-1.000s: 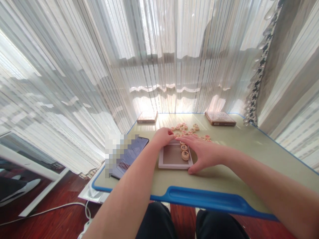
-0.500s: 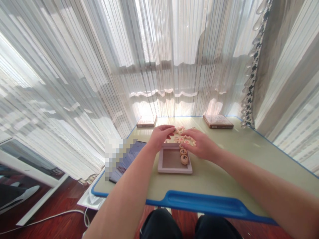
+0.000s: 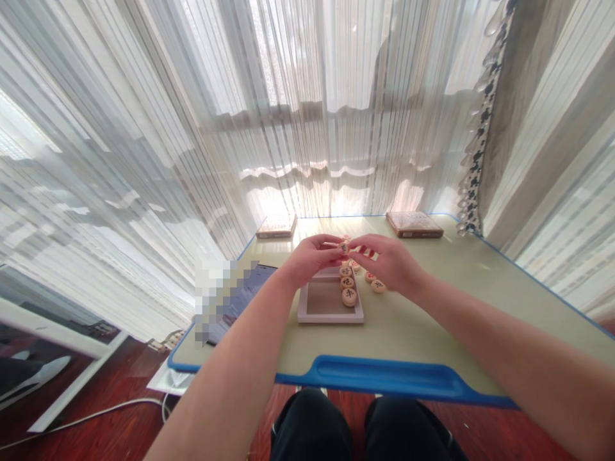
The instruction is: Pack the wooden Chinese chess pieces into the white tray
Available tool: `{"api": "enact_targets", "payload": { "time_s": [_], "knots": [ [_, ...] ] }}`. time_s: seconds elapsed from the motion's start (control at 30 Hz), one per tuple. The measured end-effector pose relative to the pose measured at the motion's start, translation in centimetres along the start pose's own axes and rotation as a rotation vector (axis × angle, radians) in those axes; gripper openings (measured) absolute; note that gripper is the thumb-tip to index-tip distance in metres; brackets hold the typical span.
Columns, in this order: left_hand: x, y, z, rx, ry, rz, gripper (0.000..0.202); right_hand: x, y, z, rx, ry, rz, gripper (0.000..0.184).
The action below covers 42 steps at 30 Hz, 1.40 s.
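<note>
My left hand (image 3: 311, 258) and my right hand (image 3: 388, 261) meet above the far edge of a shallow pink tray (image 3: 321, 315). Between their fingertips sits a round wooden chess piece (image 3: 343, 247), pinched from both sides. In the tray, three wooden pieces (image 3: 348, 284) lie in a column along its right side. Loose pieces (image 3: 375, 282) lie on the green tabletop just right of the tray, under my right hand.
A green table with a blue rim and front groove (image 3: 384, 378) holds a phone (image 3: 240, 301) at the left and two flat boxes (image 3: 414, 224) (image 3: 275, 226) at the far edge. Sheer curtains surround the table. My knees show below.
Both hands have lifted off the scattered pieces and now pinch one piece together above the tray. A third piece lies in the tray. The view shifted slightly.
</note>
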<state>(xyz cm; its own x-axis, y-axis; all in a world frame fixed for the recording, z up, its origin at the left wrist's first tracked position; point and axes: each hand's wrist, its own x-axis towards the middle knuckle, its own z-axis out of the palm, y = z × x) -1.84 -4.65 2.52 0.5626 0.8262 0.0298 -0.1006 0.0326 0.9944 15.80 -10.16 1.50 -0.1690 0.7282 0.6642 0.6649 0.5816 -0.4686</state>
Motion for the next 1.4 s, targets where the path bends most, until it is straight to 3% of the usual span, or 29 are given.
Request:
{"api": "enact_targets", "payload": {
  "time_s": [0.23, 0.7, 1.4],
  "knots": [
    [-0.23, 0.32, 0.03, 0.036, -0.035, -0.037, 0.043, 0.14, 0.56, -0.43, -0.007, 0.008, 0.031, 0.016],
    [-0.24, 0.14, 0.30, 0.121, -0.005, 0.053, 0.035, -0.11, 0.44, 0.00, 0.073, -0.018, 0.139, 0.024],
    [-0.25, 0.16, 0.25, 0.130, -0.075, 0.023, 0.038, 0.02, 0.34, -0.20, -0.052, -0.032, 0.031, 0.020]
  ]
}}
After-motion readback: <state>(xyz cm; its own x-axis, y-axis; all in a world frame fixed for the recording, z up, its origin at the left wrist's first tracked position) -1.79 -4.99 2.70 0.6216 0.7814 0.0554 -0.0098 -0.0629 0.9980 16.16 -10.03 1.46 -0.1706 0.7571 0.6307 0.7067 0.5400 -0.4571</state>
